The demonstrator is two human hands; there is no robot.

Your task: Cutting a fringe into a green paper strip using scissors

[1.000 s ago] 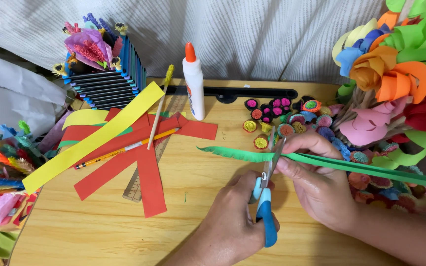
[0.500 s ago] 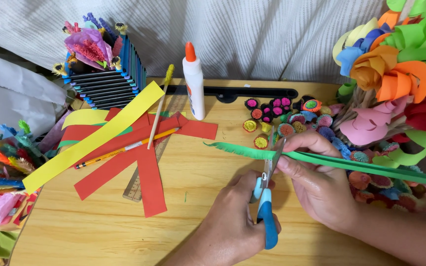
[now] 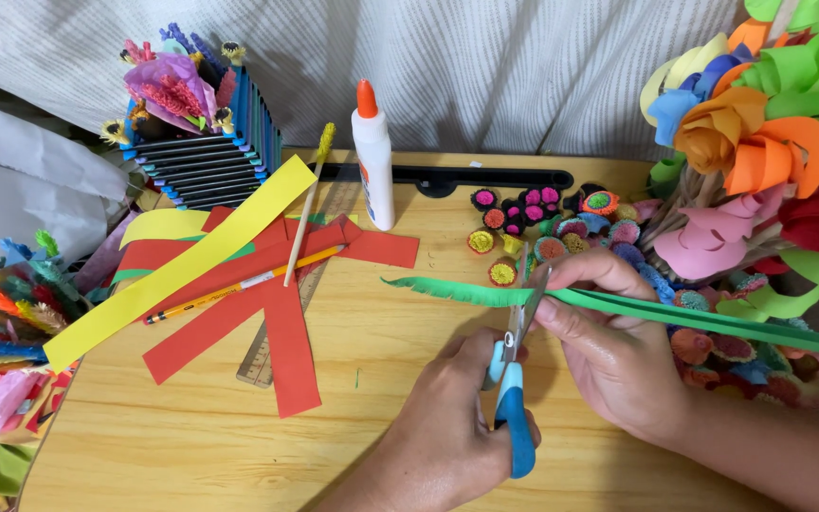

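My left hand (image 3: 433, 441) grips blue-handled scissors (image 3: 512, 403), blades pointing up and away from me. The blades meet the lower edge of a long green paper strip (image 3: 713, 320) that runs across the table to the right. My right hand (image 3: 618, 356) pinches this strip just right of the blades. The strip's free left part (image 3: 443, 289) is cut into a fine fringe.
Red strips (image 3: 282, 322), a yellow strip (image 3: 172, 270), a pencil (image 3: 239, 283), a ruler (image 3: 267, 351), a stick (image 3: 303, 213) and a glue bottle (image 3: 373, 156) lie left of the hands. Small rolled paper flowers (image 3: 533, 223) sit behind. Large paper flowers (image 3: 760, 142) crowd the right, and a holder (image 3: 196, 156) stands at back left.
The fringed end of the green strip has shifted slightly left and right between frames. Both hands and the scissors stay at about the same spot on the strip.
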